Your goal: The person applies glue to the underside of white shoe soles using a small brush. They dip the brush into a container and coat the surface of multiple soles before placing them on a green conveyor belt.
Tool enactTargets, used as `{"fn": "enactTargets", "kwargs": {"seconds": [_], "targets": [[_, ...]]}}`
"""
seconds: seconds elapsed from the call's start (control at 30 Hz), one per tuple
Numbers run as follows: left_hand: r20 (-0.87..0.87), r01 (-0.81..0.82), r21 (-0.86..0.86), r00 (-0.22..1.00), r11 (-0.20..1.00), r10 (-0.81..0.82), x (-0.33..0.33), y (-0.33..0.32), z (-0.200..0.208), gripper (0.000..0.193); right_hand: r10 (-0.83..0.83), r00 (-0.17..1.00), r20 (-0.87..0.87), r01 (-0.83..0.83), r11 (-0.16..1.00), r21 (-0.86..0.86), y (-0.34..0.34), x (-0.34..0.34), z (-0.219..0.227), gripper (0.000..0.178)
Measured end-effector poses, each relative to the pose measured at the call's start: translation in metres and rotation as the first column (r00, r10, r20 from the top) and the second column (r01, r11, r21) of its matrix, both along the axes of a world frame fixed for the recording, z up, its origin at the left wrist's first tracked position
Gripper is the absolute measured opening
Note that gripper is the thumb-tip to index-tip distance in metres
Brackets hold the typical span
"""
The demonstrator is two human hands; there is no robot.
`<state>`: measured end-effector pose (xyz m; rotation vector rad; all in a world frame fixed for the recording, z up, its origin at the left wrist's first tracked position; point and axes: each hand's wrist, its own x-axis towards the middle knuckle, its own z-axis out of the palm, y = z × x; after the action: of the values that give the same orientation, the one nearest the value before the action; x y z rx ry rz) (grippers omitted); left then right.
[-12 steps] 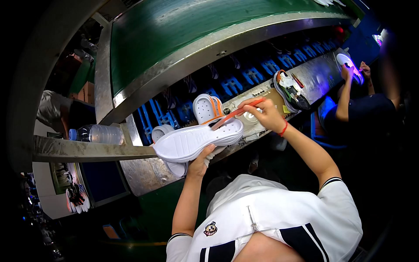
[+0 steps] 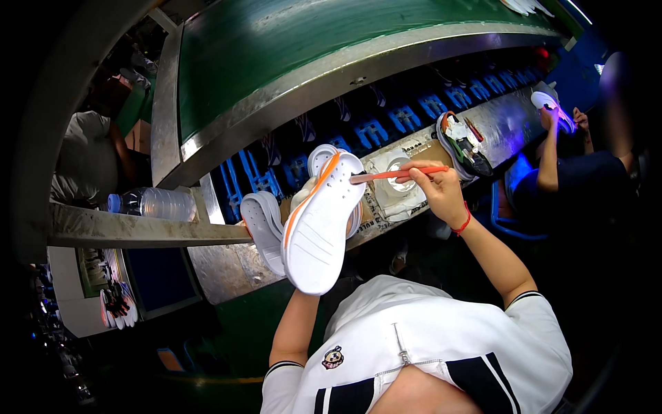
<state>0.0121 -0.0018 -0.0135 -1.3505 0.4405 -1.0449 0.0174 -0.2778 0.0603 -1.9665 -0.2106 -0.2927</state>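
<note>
A white shoe sole [image 2: 318, 228] with an orange edge is held up, tilted, its holed end pointing away from me. My left forearm [image 2: 292, 324] runs up behind it; most of that hand is hidden, with pale, seemingly gloved fingers [image 2: 301, 196] at the sole's left edge. My right hand [image 2: 439, 193] is closed around the red handle of a brush [image 2: 393, 175]. Its dark bristles touch the sole near the holes. More white soles [image 2: 262, 224] stand just left, and another pale sole [image 2: 319, 159] shows behind. A white bowl [image 2: 398, 168] sits beyond the brush.
A metal ledge [image 2: 231, 272] runs beneath the soles, beside a line of blue holders [image 2: 371, 132]. A dark shoe [image 2: 463, 148] lies to the right. Left are a metal bar [image 2: 145, 229] and a plastic bottle [image 2: 155, 205]. At far right, a co-worker's hands hold a white sole [image 2: 546, 102].
The held sole has swung from lying crosswise to pointing away from me, showing its orange edge. My right hand has moved slightly right and lower, and the brush now lies nearly level.
</note>
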Motion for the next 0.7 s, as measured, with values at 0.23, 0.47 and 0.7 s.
{"fn": "enactTargets", "kwargs": {"seconds": [0.23,0.47,0.7], "targets": [[0.813,-0.839,0.534,0.543,-0.104,-0.212,-0.015,-0.001,0.011,0.052,0.189,0.972,-0.138,-0.137,0.939,0.314,0.037,-0.025,0.006,0.019],[0.46,-0.838,-0.187,0.386,-0.512,-0.8,-0.018,-0.015,0.042,0.051,0.082,0.992,0.1,-0.101,0.975,0.197,0.018,0.018,0.02,0.018],[0.194,-0.404,-0.858,0.316,-0.317,-0.929,0.039,-0.038,0.109,0.052,0.113,0.993,0.021,-0.106,0.834,0.541,-0.006,0.007,0.047,0.023]]}}
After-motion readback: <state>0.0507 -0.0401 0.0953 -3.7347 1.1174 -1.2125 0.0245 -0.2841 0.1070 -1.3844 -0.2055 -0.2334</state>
